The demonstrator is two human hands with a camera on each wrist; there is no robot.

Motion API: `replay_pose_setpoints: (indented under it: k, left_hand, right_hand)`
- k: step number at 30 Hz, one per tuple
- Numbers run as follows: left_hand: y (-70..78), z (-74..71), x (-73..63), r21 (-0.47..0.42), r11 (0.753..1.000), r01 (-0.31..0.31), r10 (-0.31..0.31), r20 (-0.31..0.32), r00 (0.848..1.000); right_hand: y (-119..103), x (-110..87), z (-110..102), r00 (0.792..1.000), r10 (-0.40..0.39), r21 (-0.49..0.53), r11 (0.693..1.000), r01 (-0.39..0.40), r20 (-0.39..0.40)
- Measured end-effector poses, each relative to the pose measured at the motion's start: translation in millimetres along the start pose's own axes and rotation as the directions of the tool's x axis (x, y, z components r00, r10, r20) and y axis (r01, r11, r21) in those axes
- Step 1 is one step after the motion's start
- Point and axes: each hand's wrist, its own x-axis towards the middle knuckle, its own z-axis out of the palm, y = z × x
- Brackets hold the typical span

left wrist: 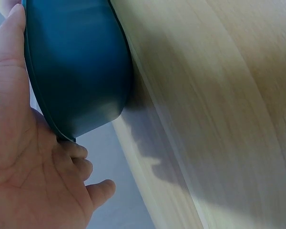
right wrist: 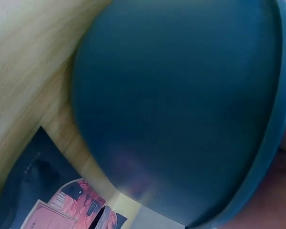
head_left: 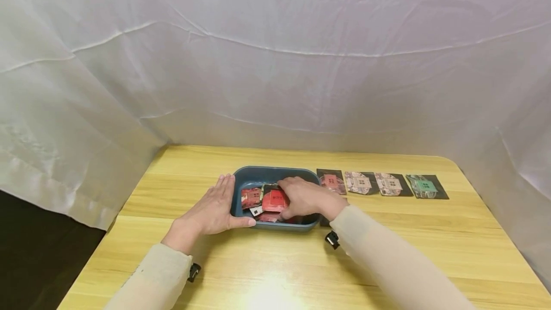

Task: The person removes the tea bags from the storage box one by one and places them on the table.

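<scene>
A dark blue plastic bin (head_left: 275, 226) stands on the table and holds several small printed packets. My left hand (head_left: 214, 209) rests against its left end, fingers straight, thumb along the front rim; in the left wrist view the palm lies beside the bin wall (left wrist: 81, 62). Inside the bin, my right hand (head_left: 305, 197) reaches over the right part, its fingers and thumb apart at a red and black packet (head_left: 274, 198). Whether it grips that packet is hidden. To the left lies another red packet (head_left: 251, 197), with a white piece (head_left: 256, 211) below.
Right of the bin, a row of flat packets lies on the wooden table (head_left: 275, 262): dark red (head_left: 331, 181), two pale pink and black ones (head_left: 362, 182) (head_left: 392, 184), and green (head_left: 427, 186). A dark packet edge (head_left: 325, 222) shows beneath the right wrist. Pale cloth (head_left: 275, 85) hangs behind.
</scene>
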Motion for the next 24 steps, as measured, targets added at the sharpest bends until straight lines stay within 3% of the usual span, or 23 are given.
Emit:
replay_pose_setpoints:
  k: [11,24]
  left_hand:
    - [-0.1,1.1,0.4,-0.01,1.0,0.002,-0.002,0.005,1.0]
    - [0.3,1.0,0.5,-0.033,0.999,0.004,-0.004,0.005,1.0]
  right_hand:
    - [-1.2,3.8,0.0,0.999,0.047,-0.038,0.998,-0.047,-0.006]
    - [-1.8,6.6,3.3,0.998,0.05,-0.082,0.995,-0.052,-0.032]
